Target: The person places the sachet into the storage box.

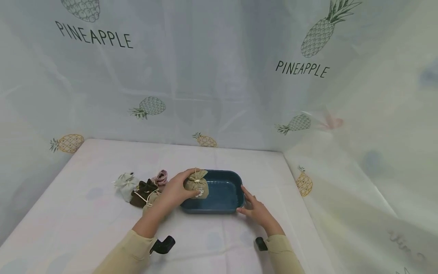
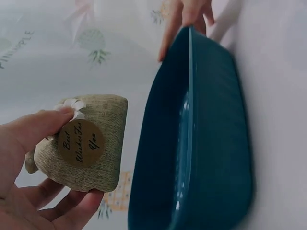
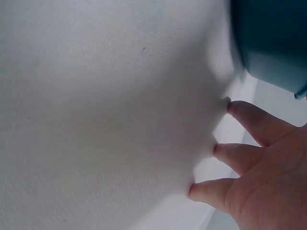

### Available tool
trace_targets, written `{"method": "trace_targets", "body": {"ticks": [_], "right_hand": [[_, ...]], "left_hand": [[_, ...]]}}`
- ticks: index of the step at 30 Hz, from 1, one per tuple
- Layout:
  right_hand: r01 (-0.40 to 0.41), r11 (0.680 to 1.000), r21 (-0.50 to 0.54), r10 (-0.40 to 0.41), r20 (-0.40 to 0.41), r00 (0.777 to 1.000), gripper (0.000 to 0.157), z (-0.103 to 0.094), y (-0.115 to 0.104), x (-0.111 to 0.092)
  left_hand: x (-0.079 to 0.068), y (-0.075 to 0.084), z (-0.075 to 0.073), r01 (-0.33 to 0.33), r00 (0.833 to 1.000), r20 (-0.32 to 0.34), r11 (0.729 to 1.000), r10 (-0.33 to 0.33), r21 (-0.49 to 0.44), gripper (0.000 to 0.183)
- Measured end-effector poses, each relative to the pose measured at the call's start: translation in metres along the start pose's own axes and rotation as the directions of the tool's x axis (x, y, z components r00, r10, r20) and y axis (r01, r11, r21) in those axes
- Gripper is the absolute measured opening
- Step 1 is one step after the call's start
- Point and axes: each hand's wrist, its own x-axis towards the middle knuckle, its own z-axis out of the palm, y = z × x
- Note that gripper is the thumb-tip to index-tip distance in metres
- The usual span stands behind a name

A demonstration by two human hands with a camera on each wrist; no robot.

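My left hand [image 1: 178, 189] pinches a tan burlap drawstring pouch [image 1: 196, 183] between thumb and fingers, above the left end of a blue rectangular dish [image 1: 224, 194]. In the left wrist view, the pouch bears a round "Best Wishes For You" sticker [image 2: 81, 143] and a white flower, and hangs apart from the dish's rim. At the dish's right end my right hand [image 1: 258, 214] touches its side with thumb and forefinger. The right wrist view shows its other fingers fairly straight, tips resting on the white tabletop [image 3: 96, 120].
Left of the dish lie a white pouch [image 1: 126, 185], a dark brown pouch [image 1: 143, 193] and a pink pouch [image 1: 161, 178], bunched together. Another tan pouch [image 1: 151, 201] is partly hidden behind my left forearm. Pineapple-printed curtains [image 1: 219, 76] enclose the table's back and sides.
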Motion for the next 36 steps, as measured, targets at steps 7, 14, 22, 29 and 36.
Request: {"method": "trace_targets", "body": {"ticks": [7, 14, 22, 29, 36], "right_hand": [[0.003, 1.000, -0.008, -0.003, -0.014, 1.000, 0.091, 0.002, 0.000, 0.001], [0.017, 1.000, -0.004, -0.017, -0.014, 1.000, 0.090, 0.002, 0.000, 0.000], [0.019, 1.000, -0.007, -0.019, -0.022, 1.000, 0.089, 0.000, -0.002, 0.000], [0.005, 1.000, -0.012, -0.005, -0.009, 1.000, 0.089, 0.000, -0.004, 0.000], [-0.003, 1.000, -0.007, 0.003, -0.015, 1.000, 0.089, 0.000, -0.004, -0.001]], "left_hand": [[0.021, 0.015, 0.025, -0.010, 1.000, 0.024, 1.000, 0.010, 0.005, 0.074], [0.039, 0.020, 0.046, 0.000, 1.000, 0.026, 0.997, -0.002, 0.077, 0.073], [0.066, 0.017, 0.064, -0.032, 0.995, 0.097, 0.992, 0.020, 0.122, 0.063], [0.087, 0.010, 0.074, -0.045, 0.986, 0.165, 0.991, 0.024, 0.129, 0.053], [0.099, 0.005, 0.084, -0.035, 0.990, 0.141, 0.989, 0.015, 0.144, 0.047]]}}
